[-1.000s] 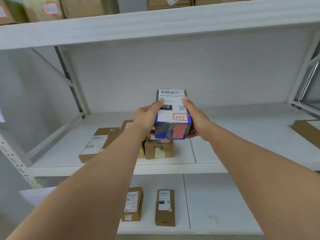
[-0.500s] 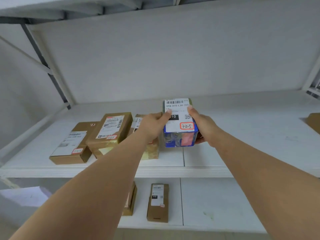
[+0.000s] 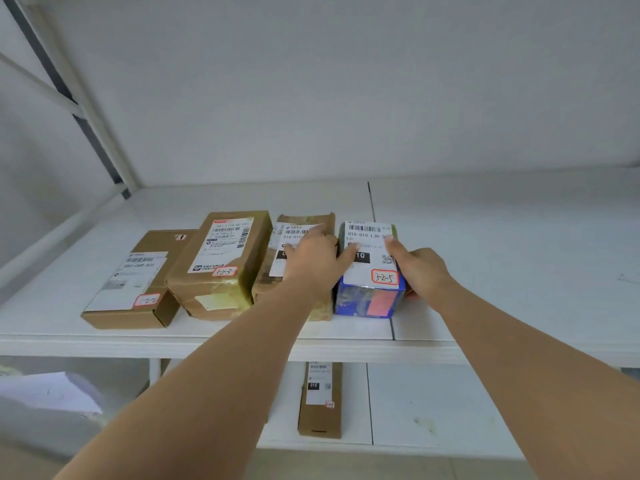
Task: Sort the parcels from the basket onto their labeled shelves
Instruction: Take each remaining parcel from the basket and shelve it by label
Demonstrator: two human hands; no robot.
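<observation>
A blue box (image 3: 370, 271) sits on the white middle shelf (image 3: 519, 271), at the right end of a row of four parcels, its white shipping label facing up with a red-bordered sticker (image 3: 385, 277) hand-marked "3-2-5". The right hand (image 3: 420, 271) grasps the box from its right side, thumb pressed on the label and fingers curled behind. The left hand (image 3: 317, 259) lies flat and released over the neighbouring taped brown parcel (image 3: 298, 265), its thumb touching the blue box's label. Further left, a taller taped parcel (image 3: 221, 265) leans beside a flat cardboard box (image 3: 138, 282), the two touching. On the lower shelf (image 3: 415, 410), a narrow cardboard box (image 3: 320, 400) lies lengthwise. A pale sheet (image 3: 48, 393) shows at lower left.
</observation>
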